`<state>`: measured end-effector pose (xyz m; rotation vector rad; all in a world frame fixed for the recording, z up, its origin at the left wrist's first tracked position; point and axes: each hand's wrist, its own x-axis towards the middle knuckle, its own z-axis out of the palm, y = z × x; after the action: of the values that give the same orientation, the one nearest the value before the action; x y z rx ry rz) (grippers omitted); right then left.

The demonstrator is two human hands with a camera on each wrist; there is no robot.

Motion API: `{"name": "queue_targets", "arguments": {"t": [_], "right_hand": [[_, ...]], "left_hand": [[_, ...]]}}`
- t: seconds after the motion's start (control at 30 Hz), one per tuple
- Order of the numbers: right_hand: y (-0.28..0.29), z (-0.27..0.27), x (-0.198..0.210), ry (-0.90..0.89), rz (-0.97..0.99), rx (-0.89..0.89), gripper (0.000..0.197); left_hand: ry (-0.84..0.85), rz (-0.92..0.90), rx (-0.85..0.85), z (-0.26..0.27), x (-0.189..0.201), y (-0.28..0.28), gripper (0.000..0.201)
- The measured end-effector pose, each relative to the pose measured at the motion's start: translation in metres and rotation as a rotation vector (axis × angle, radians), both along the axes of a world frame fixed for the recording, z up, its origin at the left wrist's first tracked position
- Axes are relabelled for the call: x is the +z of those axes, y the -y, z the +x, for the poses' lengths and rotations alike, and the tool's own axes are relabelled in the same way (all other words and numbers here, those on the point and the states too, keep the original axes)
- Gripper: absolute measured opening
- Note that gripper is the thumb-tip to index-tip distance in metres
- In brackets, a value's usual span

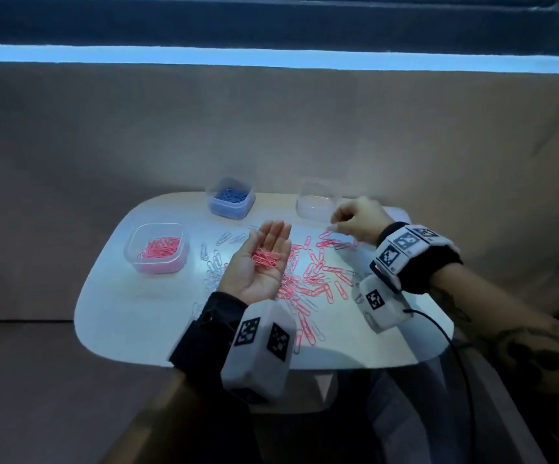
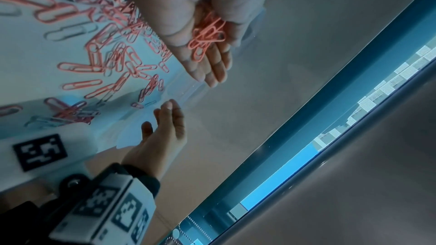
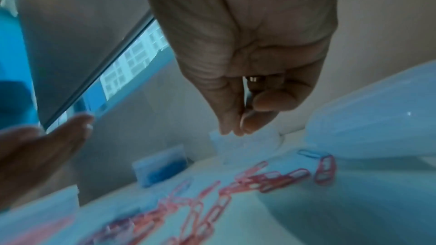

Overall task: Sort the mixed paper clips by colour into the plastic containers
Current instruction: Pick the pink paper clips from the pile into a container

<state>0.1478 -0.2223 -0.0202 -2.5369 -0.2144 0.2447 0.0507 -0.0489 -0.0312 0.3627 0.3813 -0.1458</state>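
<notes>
1. So your left hand (image 1: 262,262) lies palm-up, fingers straight, carrying pink paper clips (image 1: 266,258).
2. Your right hand (image 1: 358,220) pinches something small and unclear beside the clear container (image 1: 315,207).
3. Loose clips (image 1: 315,272) lie between your hands; the pink container (image 1: 156,247) sits left of your left hand.

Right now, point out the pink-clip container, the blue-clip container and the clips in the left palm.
pink-clip container (image 1: 156,266), head view, front wall.
blue-clip container (image 1: 227,211), head view, front wall.
palm clips (image 1: 266,259), head view, middle of bunch.

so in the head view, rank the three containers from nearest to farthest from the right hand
From the right hand:
1. clear container, just left of its fingertips.
2. blue container, farther left at the back edge.
3. pink container, far left, nearer the person.
</notes>
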Motion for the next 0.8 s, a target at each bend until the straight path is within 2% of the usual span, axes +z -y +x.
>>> {"name": "queue_targets", "arguments": {"t": [0.07, 0.13, 0.2, 0.3, 0.47, 0.57, 0.63, 0.8], "right_hand": [[-0.002, 0.004, -0.008, 0.073, -0.158, 0.042, 0.020], [-0.008, 0.002, -0.011, 0.066, -0.214, 0.151, 0.031], [-0.014, 0.000, -0.015, 0.036, -0.272, 0.270, 0.031], [-0.016, -0.004, -0.018, 0.024, -0.355, 0.298, 0.028], [-0.009, -0.026, -0.015, 0.008, -0.376, 0.385, 0.036], [-0.001, -0.046, -0.016, -0.003, -0.420, 0.493, 0.052], [0.002, -0.053, -0.015, -0.013, -0.421, 0.497, 0.060], [0.002, -0.054, -0.013, -0.052, -0.337, 0.459, 0.065]], "left_hand": [[-0.012, 0.003, -0.001, 0.000, 0.000, -0.001, 0.031], [-0.021, 0.008, -0.004, -0.002, 0.000, -0.001, 0.030], [-0.012, 0.014, -0.010, -0.003, 0.000, -0.001, 0.030], [-0.001, 0.032, -0.017, -0.004, 0.001, -0.001, 0.032], [0.012, 0.026, -0.016, -0.008, 0.001, 0.000, 0.033], [0.022, 0.029, -0.025, -0.010, 0.001, 0.003, 0.035], [0.028, 0.028, -0.036, -0.012, 0.002, 0.006, 0.035], [0.029, 0.028, -0.049, -0.016, 0.004, 0.010, 0.035]]}}
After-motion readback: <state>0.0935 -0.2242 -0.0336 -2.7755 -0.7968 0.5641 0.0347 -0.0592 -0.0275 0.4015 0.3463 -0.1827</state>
